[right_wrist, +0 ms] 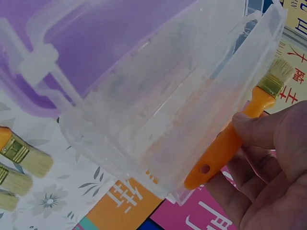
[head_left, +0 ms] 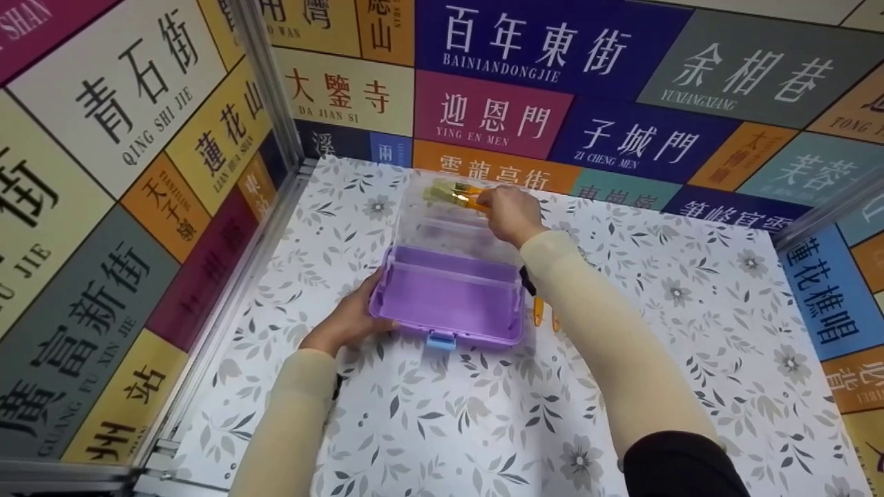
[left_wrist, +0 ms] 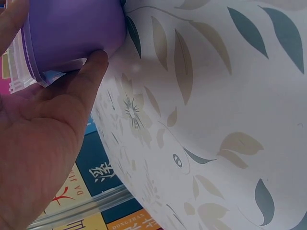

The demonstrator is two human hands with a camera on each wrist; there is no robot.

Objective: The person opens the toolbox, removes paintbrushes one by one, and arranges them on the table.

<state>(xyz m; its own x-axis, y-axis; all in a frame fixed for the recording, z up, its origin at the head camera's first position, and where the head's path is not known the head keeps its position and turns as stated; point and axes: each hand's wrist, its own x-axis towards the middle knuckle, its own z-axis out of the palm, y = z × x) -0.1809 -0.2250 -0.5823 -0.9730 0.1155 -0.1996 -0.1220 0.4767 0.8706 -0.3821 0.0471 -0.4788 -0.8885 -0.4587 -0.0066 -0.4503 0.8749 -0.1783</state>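
A purple plastic storage box [head_left: 442, 300] stands open on the table, its clear lid [head_left: 431, 238] tilted back and a light blue latch [head_left: 440, 341] at the front. My left hand [head_left: 353, 316] grips the box's left end, thumb low near the front corner. Up at the lid's far edge, my right hand [head_left: 514, 212] holds a flat paintbrush [right_wrist: 225, 146] by its orange handle between thumb and fingers. The pale bristles [right_wrist: 282, 68] point left in the head view. In the right wrist view the handle overlaps the lid's edge.
More orange-handled paintbrushes [head_left: 539, 312] lie right of the box, partly hidden by the right forearm; their bristles [right_wrist: 36, 162] show in the right wrist view. A leaf-patterned cloth [head_left: 442, 428] covers the table. Walls with street-name panels [head_left: 494, 114] border the back and sides.
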